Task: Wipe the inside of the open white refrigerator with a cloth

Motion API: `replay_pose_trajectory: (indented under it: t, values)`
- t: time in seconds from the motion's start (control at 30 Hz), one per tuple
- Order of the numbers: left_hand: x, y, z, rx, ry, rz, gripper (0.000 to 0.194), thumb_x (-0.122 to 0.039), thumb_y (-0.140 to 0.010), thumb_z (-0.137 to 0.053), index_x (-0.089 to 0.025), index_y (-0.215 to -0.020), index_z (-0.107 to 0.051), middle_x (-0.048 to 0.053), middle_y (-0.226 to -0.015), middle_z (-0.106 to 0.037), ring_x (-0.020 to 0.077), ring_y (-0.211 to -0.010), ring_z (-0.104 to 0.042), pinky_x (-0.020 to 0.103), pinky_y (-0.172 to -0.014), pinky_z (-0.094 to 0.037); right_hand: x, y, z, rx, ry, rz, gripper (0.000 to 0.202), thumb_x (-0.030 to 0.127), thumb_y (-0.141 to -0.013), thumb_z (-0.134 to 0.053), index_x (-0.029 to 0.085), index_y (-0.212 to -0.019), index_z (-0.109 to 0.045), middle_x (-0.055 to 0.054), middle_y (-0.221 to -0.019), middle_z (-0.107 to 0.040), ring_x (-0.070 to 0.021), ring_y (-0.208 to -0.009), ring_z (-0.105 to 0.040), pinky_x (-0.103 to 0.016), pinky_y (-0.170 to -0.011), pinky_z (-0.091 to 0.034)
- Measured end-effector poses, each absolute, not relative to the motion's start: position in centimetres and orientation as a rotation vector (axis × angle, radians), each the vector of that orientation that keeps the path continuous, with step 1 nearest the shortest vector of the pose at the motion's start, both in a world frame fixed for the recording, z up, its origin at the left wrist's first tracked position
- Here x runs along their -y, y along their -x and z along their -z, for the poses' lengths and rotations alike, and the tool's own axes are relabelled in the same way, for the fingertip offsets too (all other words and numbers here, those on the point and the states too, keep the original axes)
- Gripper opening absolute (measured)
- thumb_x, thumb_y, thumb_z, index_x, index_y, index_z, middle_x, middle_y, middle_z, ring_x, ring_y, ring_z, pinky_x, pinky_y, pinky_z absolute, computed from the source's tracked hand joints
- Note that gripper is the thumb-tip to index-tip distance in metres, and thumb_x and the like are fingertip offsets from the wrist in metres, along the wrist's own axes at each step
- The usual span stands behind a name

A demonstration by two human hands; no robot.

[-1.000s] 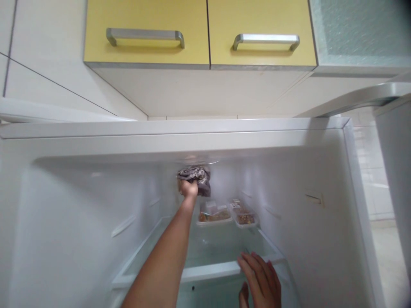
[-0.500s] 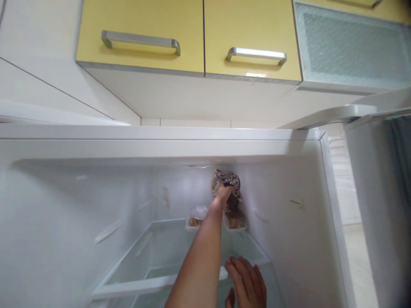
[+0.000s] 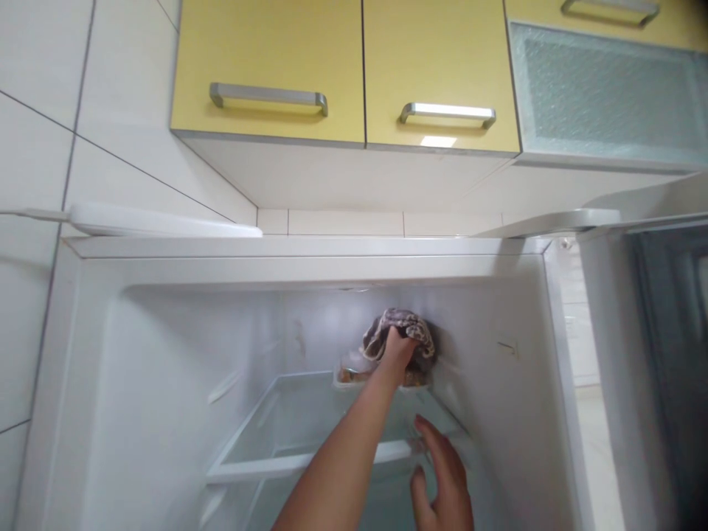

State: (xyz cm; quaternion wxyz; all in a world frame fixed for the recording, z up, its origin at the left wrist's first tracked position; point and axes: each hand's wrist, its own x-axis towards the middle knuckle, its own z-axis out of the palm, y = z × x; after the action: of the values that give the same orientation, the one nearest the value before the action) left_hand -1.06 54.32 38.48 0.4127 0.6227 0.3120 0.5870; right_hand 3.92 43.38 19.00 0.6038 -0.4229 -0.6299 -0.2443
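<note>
My left hand [image 3: 399, 352] reaches deep into a fridge, its fingers closed on a brown-and-cream patterned cloth [image 3: 410, 320] at the back right corner. Part of the cloth is hidden behind the hand. Just below the cloth, two clear containers stand on the shelf: a container with orange-brown food [image 3: 346, 377] to the left and a second container [image 3: 419, 378], partly covered by my wrist. My right hand [image 3: 449, 487] hovers near the front edge of the glass shelf [image 3: 265, 468], fingers apart and holding nothing.
White fridge walls [image 3: 160, 413] enclose both sides. The fridge door [image 3: 613, 354] stands open at the right. Above the fridge top edge [image 3: 315, 247] hang yellow cabinets [image 3: 276, 44] with metal handles and a frosted glass panel [image 3: 602, 96].
The cloth has shifted right and lower, spreading into a looser shape, with my left hand still on it. My right hand has moved slightly right, and the view has shifted.
</note>
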Motion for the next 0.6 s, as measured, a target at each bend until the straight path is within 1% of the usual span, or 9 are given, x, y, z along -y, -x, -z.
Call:
replay_pose_trajectory:
  t: [0.07,0.13,0.2,0.27,0.33,0.43,0.5,0.57,0.6]
  values:
    - [-52.5,1.8,-37.6,-0.758,-1.51,-1.591,0.048,-0.018,-0.07,-0.067,-0.023,-0.117,-0.059,0.009,-0.115,-0.072,0.0213,-0.108,-0.068,0.034,-0.093,-0.056,-42.9,-4.1,-20.5,1.336,1.01,0.27,0.051,0.021,-0.089,-0.052,0.022,-0.14,-0.052,-0.01,-0.134,-0.069,-0.0236,-0.12,-0.068,-0.034,-0.094,-0.058]
    - [-50.1,2.9,-36.5,-0.739,-1.433,-1.689,0.053,-0.016,-0.067,-0.068,-0.025,-0.119,-0.059,0.007,-0.116,-0.072,0.0209,-0.113,-0.065,0.035,-0.099,-0.052,-42.3,-4.2,-22.6,1.164,0.99,-0.112,0.05,0.036,-0.091,-0.055,0.021,-0.138,-0.053,-0.012,-0.135,-0.068,-0.0253,-0.119,-0.069,-0.036,-0.093,-0.059]
    - [-47.1,4.3,-35.1,-0.702,-1.283,-1.717,0.059,-0.014,-0.063,-0.069,-0.027,-0.12,-0.059,0.005,-0.113,-0.073,0.0209,-0.112,-0.065,0.036,-0.099,-0.052,-41.6,-4.2,-24.7,0.947,0.878,-0.517,0.062,0.052,-0.087,-0.06,0.02,-0.14,-0.05,-0.014,-0.135,-0.067,-0.027,-0.113,-0.071,-0.039,-0.093,-0.06]
    - [-43.7,5.8,-33.8,-0.637,-1.093,-1.634,0.061,-0.014,-0.062,-0.067,-0.026,-0.122,-0.059,0.004,-0.107,-0.074,0.0212,-0.102,-0.068,0.036,-0.091,-0.055,-40.9,-4.2,-26.4,0.761,0.724,-0.869,0.075,0.061,-0.08,-0.068,0.022,-0.141,-0.047,-0.012,-0.13,-0.07,-0.0262,-0.103,-0.074,-0.041,-0.09,-0.061]
    - [-40.7,7.3,-32.8,-0.463,-0.93,-1.578,0.064,-0.015,-0.062,-0.065,-0.024,-0.125,-0.058,0.005,-0.107,-0.074,0.0207,-0.097,-0.069,0.036,-0.088,-0.056,-40.3,-4.0,-27.5,0.672,0.619,-1.093,0.077,0.062,-0.073,-0.076,0.024,-0.136,-0.051,-0.007,-0.12,-0.074,-0.0235,-0.093,-0.075,-0.037,-0.083,-0.062]
    - [-38.2,9.0,-32.2,-0.316,-0.658,-1.548,0.046,-0.029,-0.076,-0.068,-0.02,-0.121,-0.062,0.011,-0.118,-0.073,0.0251,-0.106,-0.07,0.037,-0.086,-0.058,-39.6,-3.1,-28.1,0.647,0.609,-1.177,0.074,0.058,-0.066,-0.084,0.022,-0.125,-0.059,-0.004,-0.106,-0.078,-0.021,-0.087,-0.074,-0.031,-0.074,-0.06]
    - [-37.9,9.4,-32.1,-0.404,-0.533,-1.59,0.038,-0.034,-0.083,-0.069,-0.019,-0.118,-0.064,0.012,-0.122,-0.072,0.0252,-0.105,-0.071,0.035,-0.08,-0.06,-39.2,-2.3,-28.3,0.625,0.641,-1.162,0.079,0.05,-0.059,-0.089,0.022,-0.126,-0.058,-0.003,-0.099,-0.079,-0.0216,-0.086,-0.074,-0.031,-0.074,-0.06]
    - [-38.0,9.6,-32.3,-0.562,-0.48,-1.662,0.035,-0.02,-0.082,-0.07,-0.019,-0.117,-0.064,0.012,-0.116,-0.074,0.0208,-0.093,-0.073,0.03,-0.071,-0.06,-38.6,-1.4,-28.6,0.647,0.626,-1.17,0.08,0.043,-0.056,-0.092,0.02,-0.125,-0.059,-0.003,-0.096,-0.079,-0.022,-0.088,-0.075,-0.032,-0.077,-0.06]
    - [-38.0,9.7,-32.5,-0.625,-0.475,-1.698,0.037,-0.012,-0.08,-0.069,-0.018,-0.116,-0.064,0.01,-0.11,-0.075,0.0183,-0.085,-0.073,0.027,-0.067,-0.058,-38.4,-1.0,-28.7,0.676,0.597,-1.194,0.075,0.042,-0.058,-0.091,0.019,-0.122,-0.061,-0.004,-0.097,-0.079,-0.0216,-0.089,-0.074,-0.031,-0.078,-0.06]
